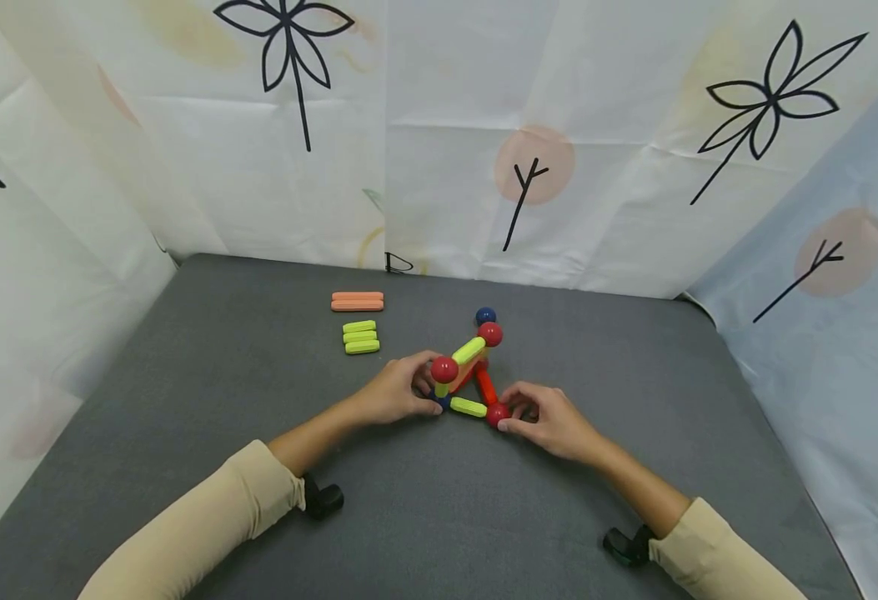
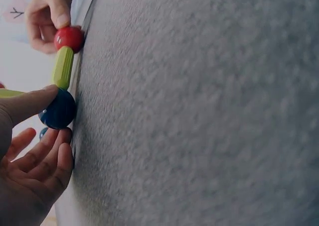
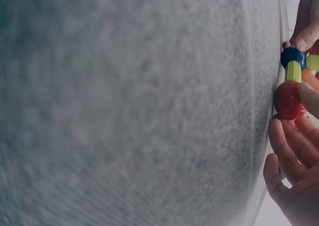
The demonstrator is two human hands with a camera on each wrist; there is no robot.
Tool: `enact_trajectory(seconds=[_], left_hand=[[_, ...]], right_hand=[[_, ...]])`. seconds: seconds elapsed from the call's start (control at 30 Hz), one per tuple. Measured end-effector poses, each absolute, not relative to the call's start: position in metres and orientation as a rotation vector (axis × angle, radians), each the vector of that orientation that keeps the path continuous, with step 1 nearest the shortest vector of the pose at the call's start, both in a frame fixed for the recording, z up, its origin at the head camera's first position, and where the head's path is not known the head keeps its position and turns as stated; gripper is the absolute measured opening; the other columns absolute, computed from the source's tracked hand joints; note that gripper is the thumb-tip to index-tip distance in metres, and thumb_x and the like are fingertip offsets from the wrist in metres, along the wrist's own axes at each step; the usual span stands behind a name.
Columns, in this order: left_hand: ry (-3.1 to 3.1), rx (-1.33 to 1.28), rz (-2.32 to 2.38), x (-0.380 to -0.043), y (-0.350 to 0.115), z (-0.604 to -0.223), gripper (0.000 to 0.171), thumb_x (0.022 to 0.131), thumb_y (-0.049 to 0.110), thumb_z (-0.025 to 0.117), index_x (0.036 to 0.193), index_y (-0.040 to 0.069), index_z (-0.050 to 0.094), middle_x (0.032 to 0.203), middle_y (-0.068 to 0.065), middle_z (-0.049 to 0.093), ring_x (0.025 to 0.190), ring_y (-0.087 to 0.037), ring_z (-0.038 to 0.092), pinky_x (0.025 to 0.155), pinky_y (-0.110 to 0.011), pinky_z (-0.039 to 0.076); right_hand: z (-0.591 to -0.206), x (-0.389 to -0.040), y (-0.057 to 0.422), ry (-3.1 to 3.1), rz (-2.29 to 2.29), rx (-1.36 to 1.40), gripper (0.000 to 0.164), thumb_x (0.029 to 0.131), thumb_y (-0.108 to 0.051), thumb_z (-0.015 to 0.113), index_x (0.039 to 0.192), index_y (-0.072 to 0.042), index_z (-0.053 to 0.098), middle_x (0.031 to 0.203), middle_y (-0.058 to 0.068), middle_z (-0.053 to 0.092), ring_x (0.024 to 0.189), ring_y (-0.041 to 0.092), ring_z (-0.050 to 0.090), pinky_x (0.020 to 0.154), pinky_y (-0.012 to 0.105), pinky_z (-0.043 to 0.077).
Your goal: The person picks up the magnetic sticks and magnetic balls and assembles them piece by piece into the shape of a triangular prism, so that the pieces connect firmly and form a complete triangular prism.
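Note:
A small frame of balls and rods stands mid-table between both hands. My left hand (image 1: 397, 390) pinches the blue ball (image 2: 59, 109) at its near left corner between thumb and fingers. At the near right corner, my right hand (image 1: 554, 421) pinches a red ball (image 1: 497, 414). A yellow-green rod (image 1: 469, 407) joins these two balls. From the right-hand ball, a red rod (image 1: 487, 385) runs toward the back. Above the blue ball, a raised red ball (image 1: 444, 369) sits on a short upright rod; a sloping yellow-green rod (image 1: 469, 350) links it to another red ball (image 1: 490, 334). Orange parts behind are partly hidden.
Two orange rods (image 1: 358, 302) lie side by side at the back left of the grey table (image 1: 258, 350). Three yellow-green rods (image 1: 360, 337) lie just nearer. Another blue ball (image 1: 486, 316) shows behind the frame. A patterned cloth (image 1: 446, 167) hangs along the far edge.

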State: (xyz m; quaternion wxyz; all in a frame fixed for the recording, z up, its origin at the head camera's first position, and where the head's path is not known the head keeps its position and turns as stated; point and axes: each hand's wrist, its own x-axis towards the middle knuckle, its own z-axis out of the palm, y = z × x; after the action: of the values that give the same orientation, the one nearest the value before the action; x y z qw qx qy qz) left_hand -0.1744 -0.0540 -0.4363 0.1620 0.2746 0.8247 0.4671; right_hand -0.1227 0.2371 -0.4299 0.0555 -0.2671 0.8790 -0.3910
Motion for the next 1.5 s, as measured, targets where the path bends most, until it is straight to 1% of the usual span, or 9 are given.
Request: enact_trajectory(seconds=[0.13,0.37,0.53,0.63,0.73,0.87,0.97,1.23,1.5], left_hand=[[2.378,0.797,1.391,-0.183,-0.055,-0.440,0.064,0.080,0.001,0.082,0.136,0.004,0.052,0.109,-0.009,0.070,0.101,-0.022,0.068,0.089,-0.038,0.055],[2.350,0.794,1.454,-0.197,-0.053,-0.443,0.061,0.085,-0.007,0.073,0.140,0.001,0.049,0.124,-0.018,0.067,0.116,-0.029,0.064,0.095,-0.042,0.052],[2.347,0.786,1.417,-0.202,-0.049,-0.442,0.061,0.088,-0.006,0.070,0.143,0.001,0.046,0.130,-0.019,0.063,0.123,-0.029,0.060,0.101,-0.045,0.047],[2.349,0.786,1.402,-0.204,-0.047,-0.441,0.060,0.089,-0.006,0.069,0.144,0.001,0.046,0.131,-0.020,0.062,0.125,-0.030,0.058,0.104,-0.047,0.045],[2.354,0.778,1.386,-0.205,-0.046,-0.441,0.060,0.089,-0.005,0.069,0.144,0.001,0.046,0.131,-0.020,0.062,0.126,-0.030,0.058,0.107,-0.048,0.042],[2.343,0.784,1.390,-0.204,-0.046,-0.440,0.059,0.089,-0.005,0.069,0.144,0.001,0.046,0.131,-0.020,0.062,0.126,-0.030,0.057,0.108,-0.048,0.040],[2.331,0.799,1.402,-0.204,-0.046,-0.440,0.059,0.089,-0.006,0.069,0.143,0.000,0.046,0.132,-0.021,0.062,0.127,-0.031,0.056,0.107,-0.048,0.041],[2.324,0.796,1.430,-0.203,-0.048,-0.442,0.058,0.089,-0.006,0.069,0.143,0.001,0.047,0.132,-0.020,0.062,0.127,-0.031,0.056,0.104,-0.046,0.044],[2.384,0.747,1.589,-0.207,-0.076,-0.430,0.054,0.090,-0.007,0.067,0.141,-0.001,0.050,0.122,-0.020,0.067,0.110,-0.032,0.066,0.091,-0.045,0.054]], right_hand=[[-0.427,-0.119,0.234,2.615,-1.168,-0.843,0.026,0.088,-0.014,0.077,0.112,-0.008,0.066,0.104,0.001,0.069,0.086,0.010,0.064,0.076,0.032,0.055],[-0.423,-0.124,0.235,2.465,-1.124,-0.900,0.031,0.094,-0.021,0.072,0.121,-0.008,0.067,0.111,0.002,0.070,0.095,0.015,0.064,0.083,0.035,0.054],[-0.423,-0.141,0.243,2.543,-1.203,-0.712,0.022,0.096,-0.015,0.068,0.111,0.000,0.070,0.101,0.008,0.073,0.087,0.019,0.068,0.075,0.029,0.055],[-0.423,-0.152,0.247,2.596,-1.282,-0.596,0.027,0.096,-0.011,0.067,0.117,0.005,0.066,0.105,0.016,0.071,0.092,0.026,0.070,0.076,0.030,0.056],[-0.421,-0.161,0.247,2.568,-1.312,-0.602,0.038,0.095,-0.009,0.067,0.128,0.006,0.059,0.117,0.022,0.067,0.099,0.033,0.069,0.084,0.040,0.056],[-0.421,-0.167,0.243,2.522,-1.281,-0.660,0.040,0.095,-0.006,0.066,0.132,0.005,0.057,0.124,0.022,0.064,0.102,0.032,0.068,0.086,0.040,0.055],[-0.422,-0.169,0.242,2.508,-1.298,-0.681,0.037,0.095,-0.002,0.064,0.131,0.007,0.058,0.123,0.022,0.064,0.104,0.032,0.066,0.084,0.034,0.054],[-0.428,-0.168,0.242,2.503,-1.353,-0.721,0.035,0.094,0.002,0.065,0.128,0.008,0.060,0.117,0.020,0.066,0.104,0.033,0.067,0.089,0.042,0.053],[-0.430,-0.166,0.240,2.543,-1.341,-0.726,0.029,0.095,0.000,0.064,0.124,0.004,0.063,0.116,0.018,0.068,0.105,0.033,0.066,0.092,0.043,0.051]])
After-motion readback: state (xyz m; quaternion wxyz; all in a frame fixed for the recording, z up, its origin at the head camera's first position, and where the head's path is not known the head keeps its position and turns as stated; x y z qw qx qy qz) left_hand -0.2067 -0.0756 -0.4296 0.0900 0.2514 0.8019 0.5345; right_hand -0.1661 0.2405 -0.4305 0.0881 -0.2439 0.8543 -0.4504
